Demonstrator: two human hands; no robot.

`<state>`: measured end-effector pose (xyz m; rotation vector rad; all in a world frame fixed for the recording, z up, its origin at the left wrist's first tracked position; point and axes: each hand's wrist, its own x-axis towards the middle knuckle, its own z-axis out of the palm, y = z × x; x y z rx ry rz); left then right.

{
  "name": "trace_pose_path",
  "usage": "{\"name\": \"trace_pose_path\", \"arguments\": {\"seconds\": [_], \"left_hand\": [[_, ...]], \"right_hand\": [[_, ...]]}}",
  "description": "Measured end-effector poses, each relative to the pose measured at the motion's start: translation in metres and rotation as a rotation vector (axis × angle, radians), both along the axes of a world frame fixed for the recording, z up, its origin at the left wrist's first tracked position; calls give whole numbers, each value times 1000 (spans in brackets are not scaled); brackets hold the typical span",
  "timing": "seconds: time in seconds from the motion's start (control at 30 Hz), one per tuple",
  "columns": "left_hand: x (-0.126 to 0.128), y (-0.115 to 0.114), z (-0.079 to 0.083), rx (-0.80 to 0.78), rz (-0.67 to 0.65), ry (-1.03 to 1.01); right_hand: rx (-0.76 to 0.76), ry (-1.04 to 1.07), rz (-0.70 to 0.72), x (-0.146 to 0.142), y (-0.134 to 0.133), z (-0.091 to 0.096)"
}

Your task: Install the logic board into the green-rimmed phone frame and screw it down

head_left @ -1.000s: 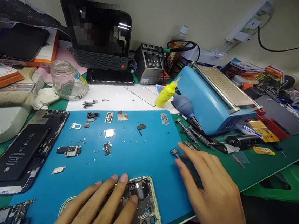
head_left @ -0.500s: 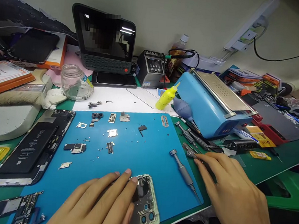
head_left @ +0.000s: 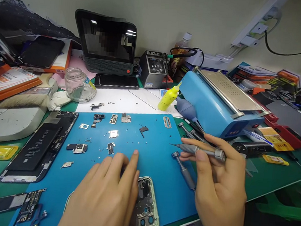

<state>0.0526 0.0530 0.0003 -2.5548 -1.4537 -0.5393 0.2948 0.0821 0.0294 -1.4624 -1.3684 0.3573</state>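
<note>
My right hand (head_left: 219, 190) pinches a grey metal screwdriver (head_left: 202, 151) and holds it level above the blue work mat (head_left: 125, 149), tip pointing left. Under it a second grey screwdriver (head_left: 184, 170) lies on the mat. My left hand (head_left: 105, 197) rests with fingers together over an opened pale green phone shell (head_left: 145, 208) at the mat's near edge, covering most of it. Small metal brackets, a camera module (head_left: 98, 117) and loose screws are spread over the mat's far half.
An opened phone with its black battery (head_left: 39, 146) lies left of the mat, a circuit board (head_left: 5, 205) below it. A blue heating machine (head_left: 220, 102), yellow bottle (head_left: 169, 97), glass jar (head_left: 76, 82), soldering station (head_left: 154, 69) and small screen (head_left: 106, 43) stand behind. More drivers lie right of the mat.
My right hand put one screwdriver down on the mat, reached to the drivers at the right, and has picked up another one. My left hand slid a little farther over the phone shell.
</note>
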Motion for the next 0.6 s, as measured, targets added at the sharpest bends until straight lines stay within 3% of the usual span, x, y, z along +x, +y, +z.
{"name": "trace_pose_path", "arguments": {"seconds": [0.17, 0.43, 0.6], "left_hand": [[3, 3, 2, -71, 11, 13], [-14, -4, 5, -142, -23, -112], [-21, -29, 19, -169, 146, -354]], "right_hand": [[-66, 5, 36, 5, 5, -5], [-60, -30, -5, 9, 7, -4], [41, 43, -36, 2, 5, 1]]}}
